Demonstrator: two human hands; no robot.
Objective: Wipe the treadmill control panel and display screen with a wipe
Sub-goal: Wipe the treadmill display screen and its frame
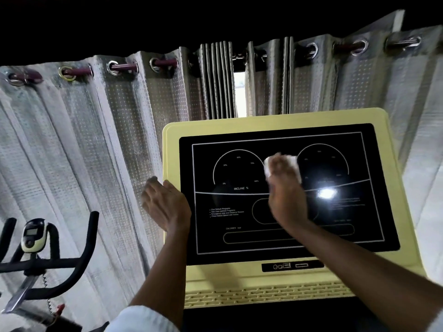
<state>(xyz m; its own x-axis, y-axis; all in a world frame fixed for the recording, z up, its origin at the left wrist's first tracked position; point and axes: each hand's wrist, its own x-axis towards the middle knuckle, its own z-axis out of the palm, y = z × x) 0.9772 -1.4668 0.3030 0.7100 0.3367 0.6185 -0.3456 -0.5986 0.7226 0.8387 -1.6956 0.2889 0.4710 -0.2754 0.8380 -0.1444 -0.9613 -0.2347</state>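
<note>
Tilted yellow treadmill console with a black display screen; a white wipe is pressed against the screen's middle.

The panel is pale yellow plastic, smooth and matt, with a moulded slotted grille along its near edge. The screen is black and glossy, mirroring a bright light on its right half. The wipe is white and soft; whether cloth or paper I cannot tell. The curtain is grey woven cloth with a raised dotted texture, and its eyelets are shiny metal. Near left, the bars look matt black, and the console is glossy plastic.
</note>
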